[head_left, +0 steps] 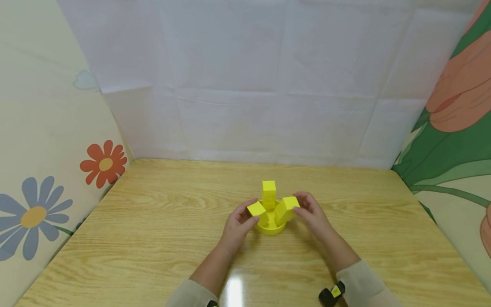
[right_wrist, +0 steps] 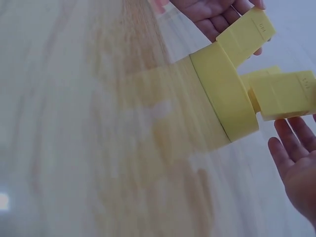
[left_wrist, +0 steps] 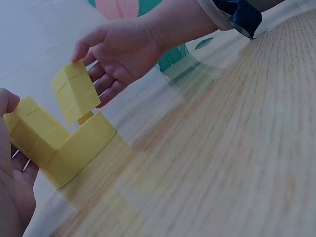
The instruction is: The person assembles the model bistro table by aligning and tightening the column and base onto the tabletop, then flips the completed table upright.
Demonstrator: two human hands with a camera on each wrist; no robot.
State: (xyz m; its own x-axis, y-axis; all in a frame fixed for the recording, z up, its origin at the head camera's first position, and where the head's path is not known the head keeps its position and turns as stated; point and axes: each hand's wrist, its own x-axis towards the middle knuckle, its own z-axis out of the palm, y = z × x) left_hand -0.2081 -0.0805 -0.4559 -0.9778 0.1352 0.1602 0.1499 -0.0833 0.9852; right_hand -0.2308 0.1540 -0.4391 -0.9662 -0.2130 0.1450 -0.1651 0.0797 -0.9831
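A round yellow base (head_left: 270, 231) with a low rim sits on the table and carries three yellow rectangular blocks. The left block (head_left: 257, 209) tilts outward, pinched between thumb and fingers of my left hand (head_left: 235, 228). On the other side my right hand (head_left: 316, 219) pinches the right block (head_left: 288, 204) near its top. That block leans outward too, and a short neck shows under its lower end in the right wrist view. Behind them the third block (head_left: 269, 189) stands upright, touched by neither hand. Small raised marks show on the end of the right block (right_wrist: 291, 94).
The wood-grain table (head_left: 153, 238) reaches back to a hanging white cloth (head_left: 230, 85). Flower-printed cloth (head_left: 34, 128) borders the left side, and a tulip-printed cloth (head_left: 456, 170) the right. A dark strap device (head_left: 331, 294) sits at the right cuff.
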